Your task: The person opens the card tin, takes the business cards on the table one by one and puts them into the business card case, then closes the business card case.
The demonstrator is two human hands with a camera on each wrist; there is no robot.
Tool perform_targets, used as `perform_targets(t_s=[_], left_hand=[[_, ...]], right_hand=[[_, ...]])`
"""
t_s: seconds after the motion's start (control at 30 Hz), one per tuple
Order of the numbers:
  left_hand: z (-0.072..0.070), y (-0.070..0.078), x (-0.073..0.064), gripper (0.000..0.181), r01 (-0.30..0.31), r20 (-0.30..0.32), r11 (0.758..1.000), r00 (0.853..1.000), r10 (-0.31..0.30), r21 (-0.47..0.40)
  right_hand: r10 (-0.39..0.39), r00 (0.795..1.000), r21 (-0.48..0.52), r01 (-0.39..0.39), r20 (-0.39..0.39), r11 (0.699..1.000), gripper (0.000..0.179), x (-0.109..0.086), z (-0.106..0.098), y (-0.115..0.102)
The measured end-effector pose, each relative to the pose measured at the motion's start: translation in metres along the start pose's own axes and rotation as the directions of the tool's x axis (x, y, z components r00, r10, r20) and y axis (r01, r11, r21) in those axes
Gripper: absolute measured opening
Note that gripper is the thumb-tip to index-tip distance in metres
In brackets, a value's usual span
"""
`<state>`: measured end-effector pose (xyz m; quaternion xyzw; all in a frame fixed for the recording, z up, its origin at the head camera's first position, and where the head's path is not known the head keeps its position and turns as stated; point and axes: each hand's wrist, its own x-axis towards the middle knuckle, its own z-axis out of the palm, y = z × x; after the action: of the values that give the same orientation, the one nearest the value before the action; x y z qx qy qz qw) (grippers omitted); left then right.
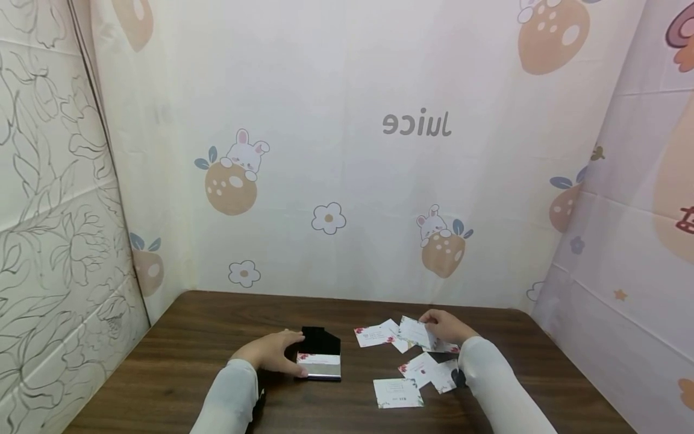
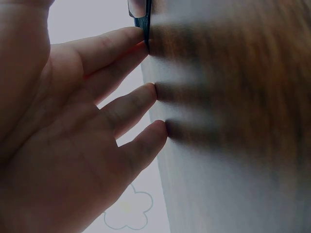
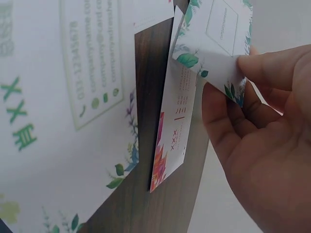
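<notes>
At the left edge of an open card case [image 1: 320,369], my left hand [image 1: 268,354] is spread, thumb at the near corner and forefinger by the black lid [image 1: 317,339]. The left wrist view has its extended fingers touching the case's dark edge and the tabletop. A floral-edged card lies in the case's silvery tray. My right hand [image 1: 449,327] pinches a white business card [image 3: 214,41] with green leaf corners between thumb and fingers. That card is over several spread cards, among them one with red and orange print [image 3: 172,131].
Nearer to me lie more business cards, including a separate one [image 1: 398,393] at the front. The brown wooden table [image 1: 206,325] ends at a printed curtain [image 1: 336,150] behind, with patterned cloth on both sides.
</notes>
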<state>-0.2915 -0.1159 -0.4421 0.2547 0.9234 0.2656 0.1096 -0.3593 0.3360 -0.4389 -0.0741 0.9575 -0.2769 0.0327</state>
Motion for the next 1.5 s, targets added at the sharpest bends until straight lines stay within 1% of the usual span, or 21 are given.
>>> perform_targets(t_s=[0.3,0.53,0.7,1.0,1.1,1.3,1.4,1.5], left_hand=[[0.001,-0.001,-0.002,0.085,0.017,0.007,1.000,1.000,-0.017,-0.007],[-0.001,0.002,-0.002,0.084,0.003,0.008,1.000,1.000,-0.003,-0.009],[-0.001,0.003,-0.003,0.084,-0.003,0.009,1.000,1.000,0.003,-0.011],[-0.001,0.003,-0.002,0.084,-0.002,0.009,1.000,1.000,0.002,-0.004],[-0.001,0.003,-0.003,0.084,0.005,0.009,1.000,1.000,-0.005,-0.003],[-0.002,0.003,-0.002,0.084,0.008,0.004,1.000,1.000,-0.008,-0.009],[-0.002,0.003,-0.003,0.084,0.013,0.006,1.000,1.000,-0.013,-0.007],[-0.002,0.003,-0.002,0.085,0.021,0.008,1.000,1.000,-0.021,-0.005]], right_hand=[[0.002,1.000,0.029,-0.002,-0.001,1.000,0.017,-0.004,-0.003,-0.006],[-0.025,1.000,0.051,0.026,-0.008,0.998,0.016,-0.007,-0.004,-0.016],[-0.065,0.998,0.055,0.065,0.001,0.996,0.015,-0.008,0.000,-0.027],[-0.084,0.996,0.078,0.082,0.019,0.994,0.013,-0.007,0.009,-0.047],[-0.098,0.995,0.081,0.094,0.036,0.992,0.012,-0.005,0.012,-0.052],[-0.180,0.980,0.096,0.172,0.081,0.980,0.011,-0.001,0.021,-0.068],[-0.236,0.966,0.101,0.225,0.108,0.969,0.011,0.000,0.028,-0.081],[-0.295,0.947,0.107,0.282,0.129,0.953,0.011,0.001,0.036,-0.095]])
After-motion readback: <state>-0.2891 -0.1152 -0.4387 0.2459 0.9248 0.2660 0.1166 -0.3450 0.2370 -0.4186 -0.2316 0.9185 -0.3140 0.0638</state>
